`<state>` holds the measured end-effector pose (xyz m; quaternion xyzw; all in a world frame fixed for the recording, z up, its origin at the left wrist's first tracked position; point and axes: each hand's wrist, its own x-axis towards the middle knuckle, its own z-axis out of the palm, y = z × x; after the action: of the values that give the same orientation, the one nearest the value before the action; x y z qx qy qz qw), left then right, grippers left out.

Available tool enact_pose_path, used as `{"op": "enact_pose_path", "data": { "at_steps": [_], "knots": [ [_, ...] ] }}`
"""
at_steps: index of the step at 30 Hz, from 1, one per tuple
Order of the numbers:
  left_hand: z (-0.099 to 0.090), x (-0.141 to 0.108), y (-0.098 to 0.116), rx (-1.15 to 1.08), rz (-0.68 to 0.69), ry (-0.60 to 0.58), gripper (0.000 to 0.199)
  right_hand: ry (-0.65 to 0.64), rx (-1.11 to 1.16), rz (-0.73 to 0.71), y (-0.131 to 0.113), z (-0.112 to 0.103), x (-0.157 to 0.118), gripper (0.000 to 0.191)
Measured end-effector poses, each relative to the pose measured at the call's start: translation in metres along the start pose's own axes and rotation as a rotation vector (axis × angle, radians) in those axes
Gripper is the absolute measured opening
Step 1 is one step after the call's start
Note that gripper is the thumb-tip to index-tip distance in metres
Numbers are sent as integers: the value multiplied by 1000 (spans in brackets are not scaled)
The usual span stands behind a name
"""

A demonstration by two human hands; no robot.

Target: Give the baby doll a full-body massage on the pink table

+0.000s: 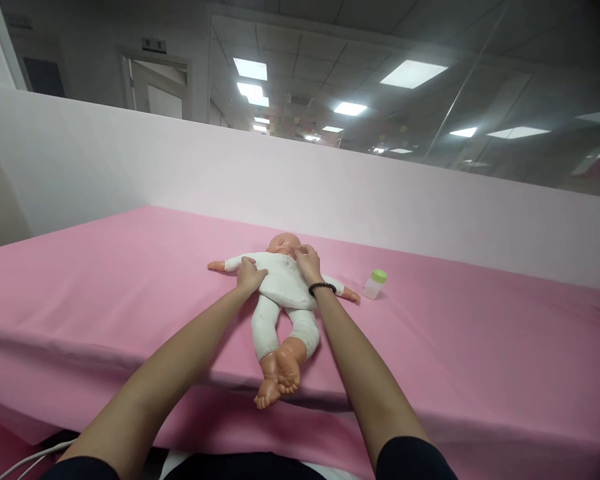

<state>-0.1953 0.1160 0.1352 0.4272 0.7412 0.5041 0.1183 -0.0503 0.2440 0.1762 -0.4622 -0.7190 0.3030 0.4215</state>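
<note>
A baby doll point(285, 283) with a white cloth body and plastic head, hands and feet lies on the pink-covered surface point(130, 267). Its head is at the far end, its arms are spread and its feet cross near the front edge. My left hand point(250, 275) grips the side of its torso below the arm, with the thumb on the cloth. At the doll's neck and cheek, my right hand point(309, 263) has its fingers bent against it; the fingertips are partly hidden. A black beaded bracelet point(323, 287) circles my right wrist.
A small clear bottle with a green cap point(376, 284) stands tilted-looking just right of the doll's hand. Behind the surface runs a low white wall point(330, 193) with glass above it. White cables point(35, 457) show at the lower left.
</note>
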Motion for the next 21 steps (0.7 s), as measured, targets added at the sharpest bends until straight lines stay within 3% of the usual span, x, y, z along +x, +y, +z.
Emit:
{"op": "enact_pose_path", "data": {
  "at_steps": [4, 10, 14, 21],
  "knots": [
    [-7, 10, 26, 160, 150, -1, 33, -101, -13, -163, 21, -11, -7, 14],
    [7, 29, 69, 403, 402, -121, 25, -121, -61, -302, 26, -9, -6, 15],
    [16, 27, 69, 534, 455, -181, 25, -126, -135, -339, 23, -8, -8, 14],
    [14, 19, 65, 631, 534, -210, 32, -135, -258, -406, 14, -2, -14, 15]
  ]
}}
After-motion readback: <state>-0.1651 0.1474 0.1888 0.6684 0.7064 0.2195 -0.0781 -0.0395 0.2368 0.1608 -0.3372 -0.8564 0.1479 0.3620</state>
